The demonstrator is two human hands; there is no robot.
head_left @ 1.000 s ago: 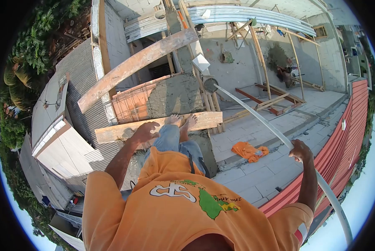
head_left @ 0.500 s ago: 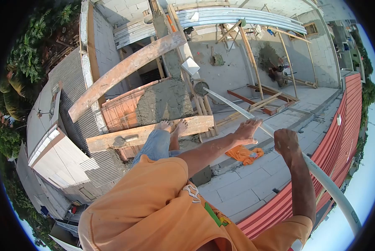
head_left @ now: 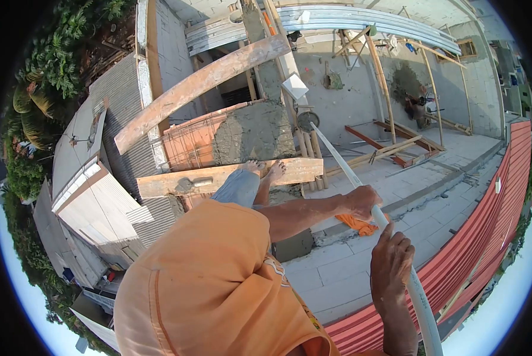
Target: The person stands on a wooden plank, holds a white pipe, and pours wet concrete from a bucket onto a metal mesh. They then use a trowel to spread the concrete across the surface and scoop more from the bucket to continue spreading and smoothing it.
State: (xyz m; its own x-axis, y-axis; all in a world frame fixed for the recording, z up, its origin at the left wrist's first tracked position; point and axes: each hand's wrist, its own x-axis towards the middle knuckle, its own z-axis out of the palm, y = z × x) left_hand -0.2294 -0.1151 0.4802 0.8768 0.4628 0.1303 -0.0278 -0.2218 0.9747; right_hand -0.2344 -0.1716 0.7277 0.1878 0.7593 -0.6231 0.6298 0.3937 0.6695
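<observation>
Head view, grey roof (head_left: 120, 83): corrugated sheets with fine parallel ridges.
Plank (head_left: 200, 89): long, curved in outline, scuffed wood, slanting up to the right.
Rebar (head_left: 186, 145): thin bars in a grid over an orange-brown surface.
Board (head_left: 242, 174): flat wood lying crosswise under the toes, a trowel (head_left: 199, 181) and a grey smear on its left part.
Concrete (head_left: 257, 133): dark grey, wet-looking, lumpy, just beyond the board.
Bucket (head_left: 307, 121): round, dark-rimmed, near the pipe's far end.
Pipe (head_left: 419, 296): pale, smooth, slender and round, right of the torso; its long axis runs from the bottom edge, right of centre, up and leftward, the far end pointing at the bucket.
Left hand (head_left: 363, 202): fingers curled and pressed together around the pipe.
Cloth (head_left: 357, 225): orange, crumpled, below the left hand in the view.
Right hand (head_left: 392, 261): beside the pipe, index raised along it, the other fingers loosely bent and slightly apart; whether it touches, I cannot tell.
Red roof (head_left: 477, 243): long ribbed sheets, slanting up to the right.
</observation>
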